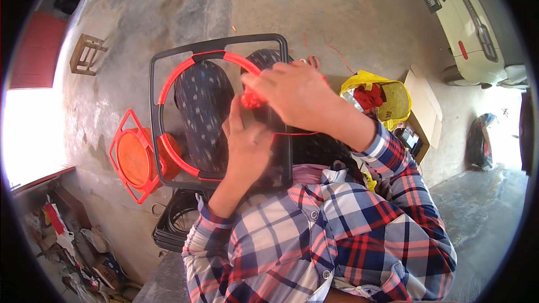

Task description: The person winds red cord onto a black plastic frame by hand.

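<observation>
A black square frame [219, 42] with a red ring [175, 74] inside it rests over my knees in dark patterned trousers. My right hand [297, 92] reaches across the frame's upper right and pinches a small bundle of red cord [251, 100] against the ring. A thin strand of that cord [297, 133] runs back under my right wrist. My left hand [247, 146] grips the frame's right part just below the bundle, its fingers pointing up toward it. Both sleeves are plaid.
An orange-red finished frame with a disc [135, 157] lies on the concrete floor at left. A stack of black frames [177, 219] sits below it. A yellow bag [396, 101] and cardboard box [424, 112] are at right, a wooden stool [87, 53] far left, a pale car [466, 22] top right.
</observation>
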Available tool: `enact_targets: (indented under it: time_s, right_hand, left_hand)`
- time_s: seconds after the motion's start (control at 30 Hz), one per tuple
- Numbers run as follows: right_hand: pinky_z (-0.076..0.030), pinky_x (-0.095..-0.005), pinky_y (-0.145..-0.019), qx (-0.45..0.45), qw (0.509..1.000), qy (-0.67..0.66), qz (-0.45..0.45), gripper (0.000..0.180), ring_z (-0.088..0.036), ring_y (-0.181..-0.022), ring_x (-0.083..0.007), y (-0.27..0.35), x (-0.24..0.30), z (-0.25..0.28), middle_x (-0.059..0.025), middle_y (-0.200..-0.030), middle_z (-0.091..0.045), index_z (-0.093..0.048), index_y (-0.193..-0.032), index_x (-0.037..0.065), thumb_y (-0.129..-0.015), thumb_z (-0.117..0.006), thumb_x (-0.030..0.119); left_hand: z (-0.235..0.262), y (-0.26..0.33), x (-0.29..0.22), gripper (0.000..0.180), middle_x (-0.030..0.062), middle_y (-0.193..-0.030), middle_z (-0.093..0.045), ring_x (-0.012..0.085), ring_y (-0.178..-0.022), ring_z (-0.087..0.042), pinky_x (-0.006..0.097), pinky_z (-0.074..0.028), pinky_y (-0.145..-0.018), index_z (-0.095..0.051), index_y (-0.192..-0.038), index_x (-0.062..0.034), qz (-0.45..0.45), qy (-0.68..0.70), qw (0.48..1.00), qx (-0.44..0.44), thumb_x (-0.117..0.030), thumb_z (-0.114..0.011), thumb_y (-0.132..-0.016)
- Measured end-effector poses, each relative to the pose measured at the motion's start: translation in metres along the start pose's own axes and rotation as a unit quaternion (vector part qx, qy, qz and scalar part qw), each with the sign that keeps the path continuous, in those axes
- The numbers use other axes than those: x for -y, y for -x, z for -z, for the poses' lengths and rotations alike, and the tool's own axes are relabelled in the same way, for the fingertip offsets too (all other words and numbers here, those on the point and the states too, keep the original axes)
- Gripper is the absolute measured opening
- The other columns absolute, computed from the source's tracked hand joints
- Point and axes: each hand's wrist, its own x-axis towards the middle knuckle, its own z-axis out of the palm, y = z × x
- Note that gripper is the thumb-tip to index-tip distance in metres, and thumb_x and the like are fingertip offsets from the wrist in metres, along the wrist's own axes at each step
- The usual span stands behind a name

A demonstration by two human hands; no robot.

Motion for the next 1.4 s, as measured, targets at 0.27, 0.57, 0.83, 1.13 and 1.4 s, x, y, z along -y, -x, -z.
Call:
enact_targets:
  time_s: [0.27,0.57,0.83,1.13,1.4]
  right_hand:
    - [-0.043,-0.0368,-0.088,0.056,0.989,-0.086,0.110,0.017,-0.057,-0.103,-0.0204,-0.005,0.005,-0.016,-0.0034,-0.097,-0.064,-0.065,-0.094,0.011,-0.077,-0.066,0.012]
    - [-0.051,-0.0362,-0.068,-0.005,0.948,-0.262,-0.179,0.021,-0.063,-0.079,-0.0277,0.075,-0.012,-0.022,-0.0085,-0.087,-0.063,-0.064,-0.088,0.006,-0.072,-0.076,0.012]
    - [-0.052,-0.0431,-0.075,0.046,0.973,-0.173,-0.148,0.059,-0.063,-0.092,-0.0347,0.059,0.014,-0.028,-0.0113,-0.105,-0.062,-0.057,-0.114,0.009,-0.064,-0.082,0.027]
    - [-0.053,-0.0419,-0.070,0.016,0.960,-0.231,-0.157,0.054,-0.064,-0.084,-0.0341,0.063,0.015,-0.034,-0.0106,-0.098,-0.063,-0.062,-0.110,0.012,-0.061,-0.082,0.024]
    - [-0.052,-0.0384,-0.070,-0.042,0.955,-0.250,-0.157,0.044,-0.063,-0.080,-0.0314,0.059,0.007,-0.035,-0.0109,-0.092,-0.064,-0.063,-0.108,0.009,-0.067,-0.077,0.015]
  left_hand:
    - [0.004,-0.006,-0.003,0.017,0.0189,-0.137,-0.041,0.0373,-0.124,-0.042,0.045,-0.040,-0.098,-0.069,-0.095,-0.0058,-0.056,-0.054,0.997,-0.021,-0.008,-0.066,-0.078]
    - [0.011,-0.009,0.011,0.013,0.0041,-0.093,-0.054,0.0119,-0.080,-0.055,0.024,-0.046,-0.072,-0.061,-0.087,0.0028,0.222,0.363,0.898,0.114,-0.010,-0.062,-0.088]
    - [0.024,-0.016,-0.015,0.023,0.0023,-0.087,-0.061,0.0082,-0.077,-0.058,0.021,-0.047,-0.069,-0.058,-0.109,0.0007,0.257,0.536,0.780,0.197,-0.014,-0.055,-0.092]
    - [0.012,-0.013,0.001,0.009,-0.0052,-0.080,-0.053,0.0009,-0.069,-0.045,0.017,-0.037,-0.062,-0.057,-0.089,-0.0053,0.227,0.489,0.824,0.174,-0.013,-0.056,-0.092]
    - [0.012,-0.013,-0.001,0.012,-0.0078,-0.073,-0.045,0.0015,-0.065,-0.038,0.018,-0.031,-0.058,-0.054,-0.083,-0.0076,0.205,0.481,0.836,0.165,-0.015,-0.058,-0.091]
